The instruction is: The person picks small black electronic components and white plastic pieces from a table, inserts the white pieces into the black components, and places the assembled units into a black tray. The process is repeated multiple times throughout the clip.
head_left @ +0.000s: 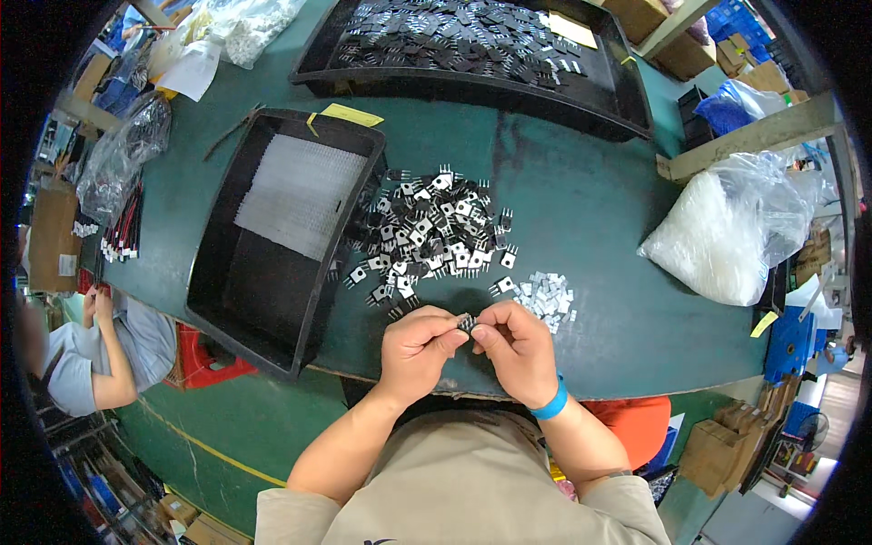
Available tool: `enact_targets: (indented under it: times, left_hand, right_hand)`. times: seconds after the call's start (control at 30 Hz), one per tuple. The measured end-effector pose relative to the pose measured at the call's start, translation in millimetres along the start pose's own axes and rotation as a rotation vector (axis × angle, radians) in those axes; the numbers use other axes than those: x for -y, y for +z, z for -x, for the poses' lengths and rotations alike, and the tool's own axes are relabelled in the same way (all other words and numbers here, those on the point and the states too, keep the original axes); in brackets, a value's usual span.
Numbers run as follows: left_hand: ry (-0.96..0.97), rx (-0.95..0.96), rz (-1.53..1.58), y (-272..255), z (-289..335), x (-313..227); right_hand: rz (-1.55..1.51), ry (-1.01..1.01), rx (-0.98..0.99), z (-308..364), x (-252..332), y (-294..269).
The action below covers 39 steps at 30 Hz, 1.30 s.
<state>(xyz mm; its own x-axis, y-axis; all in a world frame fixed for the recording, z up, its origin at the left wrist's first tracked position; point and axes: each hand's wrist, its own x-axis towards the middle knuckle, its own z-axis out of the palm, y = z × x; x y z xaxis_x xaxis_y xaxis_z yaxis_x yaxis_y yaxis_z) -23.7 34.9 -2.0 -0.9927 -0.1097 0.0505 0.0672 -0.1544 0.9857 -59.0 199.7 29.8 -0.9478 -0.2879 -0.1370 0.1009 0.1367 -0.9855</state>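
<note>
Pinching the small dark component (467, 323) with our left grip (416, 352) and right grip (518, 352) above the surface (654, 331), we risk bending or dropping it through uneven pressure.

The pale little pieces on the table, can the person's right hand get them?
Probably yes: the pale rectangular pieces lie loose just beyond the right hand, with nothing seen in between, though that hand looks busy pinching a small black component.

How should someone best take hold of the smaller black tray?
Probably grip the tray from above, by the rims of its two short ends: its walls stand up as raised edges there, while loose components crowd its right long side.
</note>
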Motion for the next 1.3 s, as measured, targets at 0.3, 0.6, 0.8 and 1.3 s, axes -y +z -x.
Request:
enact_targets:
  times: [0.3,0.6,0.8,1.3]
  left_hand:
    - [0.013,0.034,-0.058,-1.9,-0.2,3.3]
    - [0.042,0.011,-0.159,0.1,-1.2,-4.0]
    - [-0.005,-0.002,-0.095,-0.2,0.0,-5.0]
    - [0.003,-0.017,-0.016,0.0,1.5,-2.2]
  right_hand:
    - [0.083,-0.087,-0.059,3.8,-6.2,0.0]
    - [0.538,-0.274,-0.150,-9.2,10.4,-17.7]
    - [1.001,-0.440,-0.147,-30.7,6.9,-28.3]
    - [1.008,-0.449,-0.083,-44.7,9.1,-22.6]
